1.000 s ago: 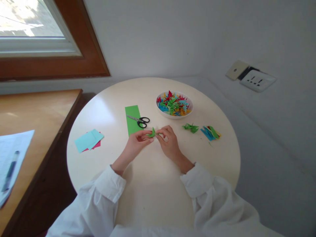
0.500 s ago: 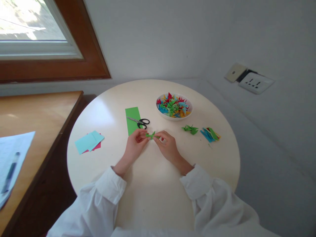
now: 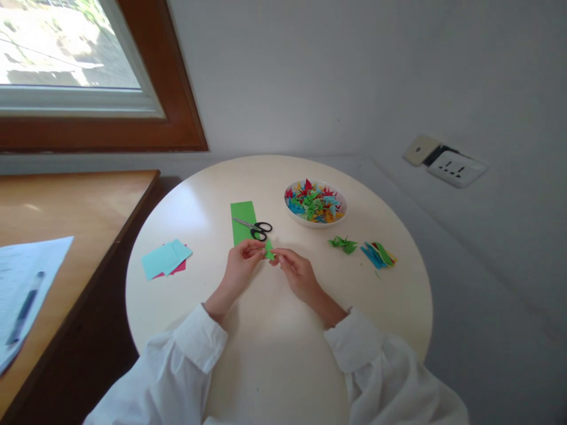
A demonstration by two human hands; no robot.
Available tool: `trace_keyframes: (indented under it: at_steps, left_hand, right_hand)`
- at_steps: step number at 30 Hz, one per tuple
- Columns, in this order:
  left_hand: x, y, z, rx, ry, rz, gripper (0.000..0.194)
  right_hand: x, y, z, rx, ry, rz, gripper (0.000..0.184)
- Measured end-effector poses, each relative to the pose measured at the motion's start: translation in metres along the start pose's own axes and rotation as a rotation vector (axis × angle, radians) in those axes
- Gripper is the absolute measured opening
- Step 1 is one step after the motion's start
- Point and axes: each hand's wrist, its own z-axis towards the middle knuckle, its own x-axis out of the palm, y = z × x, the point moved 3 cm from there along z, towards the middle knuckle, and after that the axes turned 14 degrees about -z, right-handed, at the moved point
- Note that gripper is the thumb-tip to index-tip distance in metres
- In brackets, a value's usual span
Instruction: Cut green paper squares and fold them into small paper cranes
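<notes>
Between my two hands is a small green folded-paper crane [image 3: 269,250], held just above the round white table. My left hand [image 3: 243,263] pinches its left side between thumb and fingers. From the right, my right hand [image 3: 299,273] has its thumb and fingertips closed at the crane's other edge; the fingers partly cover it. Just beyond my left fingers lies a green paper strip [image 3: 243,212], with black-handled scissors [image 3: 256,227] resting across it.
A white bowl [image 3: 315,225] full of colourful paper cranes stands at the back. Several green cranes [image 3: 343,244] and a pile of coloured paper strips [image 3: 378,255] lie to the right. Light-blue paper squares [image 3: 166,260] over red ones are at left. A wooden desk [image 3: 88,200] adjoins.
The green crane has been turned in my fingers, and its pointed part now stands more upright. The view has tilted up slightly, so everything on the table appears lower.
</notes>
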Motion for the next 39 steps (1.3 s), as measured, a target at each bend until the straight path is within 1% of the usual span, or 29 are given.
trace_keyframes:
  at_steps: [2, 5, 7, 9, 13, 15, 16, 18, 20, 23, 26, 30, 34, 37, 39]
  left_hand:
    - [0.001, 0.001, 0.000, -0.033, 0.018, -0.017, 0.023]
    - [0.003, 0.003, -0.002, -0.070, 0.066, -0.037, 0.024]
    - [0.005, 0.003, -0.002, -0.077, 0.087, -0.020, 0.024]
    - [0.004, 0.002, -0.002, -0.049, 0.084, 0.034, 0.023]
    - [0.002, -0.006, -0.003, 0.112, 0.034, 0.213, 0.021]
    - [0.003, -0.007, -0.004, 0.163, 0.074, 0.297, 0.024]
    - [0.004, -0.006, -0.005, 0.165, 0.112, 0.318, 0.025]
    - [0.006, -0.004, -0.006, 0.160, 0.164, 0.361, 0.027]
    - [0.008, -0.001, -0.007, 0.162, 0.193, 0.394, 0.024]
    - [0.010, 0.000, -0.007, 0.178, 0.226, 0.405, 0.016]
    - [0.010, -0.002, -0.007, 0.159, 0.245, 0.373, 0.015]
    - [0.008, -0.004, -0.006, 0.121, 0.251, 0.339, 0.012]
    - [0.008, -0.004, -0.006, 0.101, 0.285, 0.324, 0.011]
    - [0.008, -0.004, -0.006, 0.094, 0.313, 0.322, 0.012]
    - [0.008, -0.004, -0.006, 0.087, 0.319, 0.317, 0.012]
  right_hand:
    - [-0.002, 0.002, 0.001, -0.067, -0.014, -0.085, 0.023]
    - [-0.006, 0.006, 0.001, -0.185, -0.090, -0.240, 0.016]
    - [-0.007, 0.007, 0.002, -0.231, -0.145, -0.309, 0.011]
    - [-0.008, 0.007, 0.001, -0.236, -0.189, -0.355, 0.007]
    - [-0.009, 0.006, 0.001, -0.184, -0.286, -0.500, 0.006]
    - [-0.010, 0.006, 0.000, -0.173, -0.336, -0.580, 0.005]
    - [-0.010, 0.006, 0.000, -0.179, -0.348, -0.611, 0.005]
    - [-0.009, 0.008, -0.001, -0.200, -0.344, -0.649, 0.006]
    - [-0.008, 0.009, -0.002, -0.221, -0.318, -0.662, 0.007]
    - [-0.006, 0.009, -0.002, -0.237, -0.288, -0.646, 0.008]
    - [-0.008, 0.007, -0.001, -0.232, -0.275, -0.599, 0.007]
    - [-0.017, 0.004, 0.004, -0.221, -0.189, -0.423, 0.007]
    - [-0.022, -0.002, 0.008, -0.137, -0.053, -0.181, 0.007]
    - [-0.019, -0.008, 0.008, -0.048, 0.048, -0.028, 0.006]
    - [-0.017, -0.011, 0.007, 0.010, 0.079, 0.041, 0.007]
